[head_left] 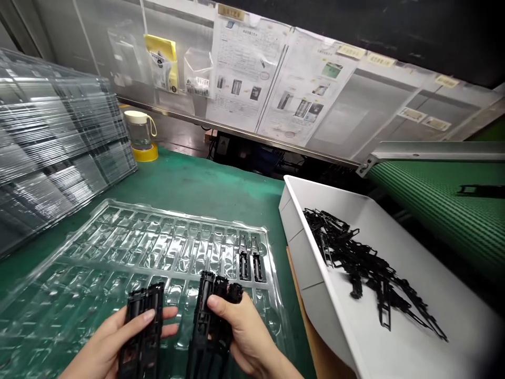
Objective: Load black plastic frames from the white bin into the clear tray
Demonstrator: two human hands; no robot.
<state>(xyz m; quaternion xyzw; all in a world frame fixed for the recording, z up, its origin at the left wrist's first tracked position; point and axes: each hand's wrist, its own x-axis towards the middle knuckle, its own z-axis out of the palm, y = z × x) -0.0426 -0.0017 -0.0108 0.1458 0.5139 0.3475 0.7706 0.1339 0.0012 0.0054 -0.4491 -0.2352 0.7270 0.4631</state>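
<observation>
Landmark: clear blister tray (pixel 130 247), lying flat on the green tabletop (pixel 189 184).

Surface and room. Green mat covering the tabletop. Far left of the tray: a tall leaning stack of clear trays (pixel 51 137). Behind the tray, toward the back wall: a clear jar with a cream lid (pixel 138 131) standing on a yellow tape roll (pixel 147 153). Above and behind the tray: a metal-edged back panel hung with printed instruction sheets (pixel 272 79), plus a yellow card (pixel 161 60) and small clear bags. Far right of the tray: a green ribbed conveyor belt (pixel 437 205) carrying one black part (pixel 475 190).

Containers. The tray has rows of narrow pockets; two black parts (pixel 250 261) sit in the pockets at its right end, the others show nothing inside. Right of the tray, just beside it: a white bin (pixel 394 337), tilted, holding a loose heap of black plastic frames (pixel 366 268).

Hands, over the near edge of the tray. Left hand (pixel 114 337): grip closed round a bundle of black frames (pixel 142 331), thumb across the front. Right hand (pixel 240 329), just beside it: grip closed round a second bundle of black frames (pixel 209 316), thumb on top. The two bundles are held upright and apart.
</observation>
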